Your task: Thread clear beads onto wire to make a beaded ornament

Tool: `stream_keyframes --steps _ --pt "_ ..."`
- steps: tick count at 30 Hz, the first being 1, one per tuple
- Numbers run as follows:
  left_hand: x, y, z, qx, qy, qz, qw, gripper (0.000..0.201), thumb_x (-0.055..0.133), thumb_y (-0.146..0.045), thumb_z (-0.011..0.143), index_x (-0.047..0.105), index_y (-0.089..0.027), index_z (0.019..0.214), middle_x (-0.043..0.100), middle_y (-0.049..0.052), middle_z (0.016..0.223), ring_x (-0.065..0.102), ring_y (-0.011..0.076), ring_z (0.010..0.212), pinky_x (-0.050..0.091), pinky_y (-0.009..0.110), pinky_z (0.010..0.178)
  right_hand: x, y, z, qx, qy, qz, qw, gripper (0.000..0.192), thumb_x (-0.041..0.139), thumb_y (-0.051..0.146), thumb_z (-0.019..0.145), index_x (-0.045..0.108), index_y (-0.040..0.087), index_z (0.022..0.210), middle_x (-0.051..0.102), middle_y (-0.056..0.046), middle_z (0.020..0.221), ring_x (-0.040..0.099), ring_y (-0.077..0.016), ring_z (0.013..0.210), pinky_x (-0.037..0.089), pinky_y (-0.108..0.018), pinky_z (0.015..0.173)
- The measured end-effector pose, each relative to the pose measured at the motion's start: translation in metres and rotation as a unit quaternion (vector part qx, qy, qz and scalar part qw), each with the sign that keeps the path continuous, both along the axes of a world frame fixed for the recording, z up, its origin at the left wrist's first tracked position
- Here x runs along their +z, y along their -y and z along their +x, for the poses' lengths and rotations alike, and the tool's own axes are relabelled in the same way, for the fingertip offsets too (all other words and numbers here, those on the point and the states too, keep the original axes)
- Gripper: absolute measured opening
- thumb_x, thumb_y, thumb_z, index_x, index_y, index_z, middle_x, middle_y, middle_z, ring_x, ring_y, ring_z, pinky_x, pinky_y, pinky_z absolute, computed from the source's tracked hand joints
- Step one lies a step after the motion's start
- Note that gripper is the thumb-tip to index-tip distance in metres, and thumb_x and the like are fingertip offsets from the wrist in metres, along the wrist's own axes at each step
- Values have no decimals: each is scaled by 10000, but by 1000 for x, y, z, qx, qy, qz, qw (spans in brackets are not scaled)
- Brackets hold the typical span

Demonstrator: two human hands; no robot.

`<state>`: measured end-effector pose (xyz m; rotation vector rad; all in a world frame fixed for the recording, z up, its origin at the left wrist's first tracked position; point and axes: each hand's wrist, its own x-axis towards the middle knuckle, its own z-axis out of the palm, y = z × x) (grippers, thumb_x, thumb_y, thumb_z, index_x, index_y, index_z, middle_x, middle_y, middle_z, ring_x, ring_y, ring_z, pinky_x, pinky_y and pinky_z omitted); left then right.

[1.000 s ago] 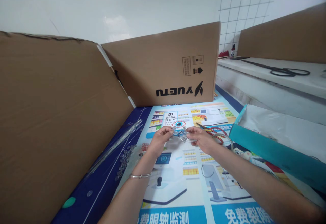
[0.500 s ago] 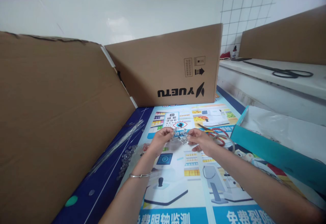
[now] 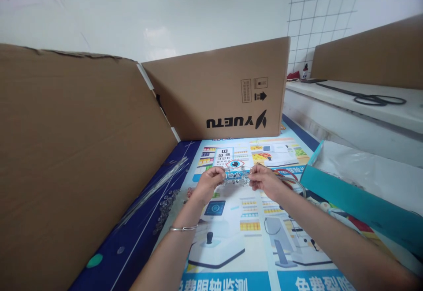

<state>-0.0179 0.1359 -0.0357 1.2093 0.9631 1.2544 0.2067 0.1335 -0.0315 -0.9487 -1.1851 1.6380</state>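
Observation:
Between my two hands, just above the printed table cover (image 3: 228, 220), is a small string of clear beads (image 3: 244, 179) on thin wire or line. My left hand (image 3: 210, 183) pinches its left side between thumb and fingertips. On the other side, my right hand (image 3: 266, 182) is closed in a pinch on the right end. The exact strand under the fingertips is too fine to make out. Scissors with red handles (image 3: 287, 174) lie just beyond my right hand, partly covered by it. Loose clear beads (image 3: 167, 205) are spread to the left of my left forearm.
A bundle of thin clear strands (image 3: 155, 186) lies on the dark blue strip at left. Tall cardboard panels (image 3: 218, 88) stand behind and at left. At right is a teal box (image 3: 357, 205) with clear plastic inside. Large black scissors (image 3: 376, 99) rest on a white ledge.
My hands have drawn slightly apart, the right one shifting right, and the beaded string is spread wider between them. The camera view has moved a little.

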Motion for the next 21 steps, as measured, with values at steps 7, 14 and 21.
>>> stream_keyframes --steps 7,14,21 --pt "20 13 1 -65 -115 42 990 485 584 -177 699 539 -310 1163 475 38 1194 527 130 802 433 241 643 -1 2 -2 9 15 8 1000 202 686 237 626 515 189 723 531 37 600 528 -107 529 429 -235 480" --pt "27 13 -4 -111 -210 92 967 328 526 -235 777 622 -294 1085 423 31 1302 371 244 1209 405 323 883 -4 1 -3 16 20 16 1000 211 689 233 608 517 188 721 541 37 602 530 -106 515 432 -237 474" --pt "21 11 0 -75 -253 119 957 140 646 -265 710 706 -242 835 482 66 1208 368 254 1221 287 351 1012 -1 3 -2 36 32 42 998 216 687 223 618 526 189 758 540 41 615 537 -104 528 442 -231 489"
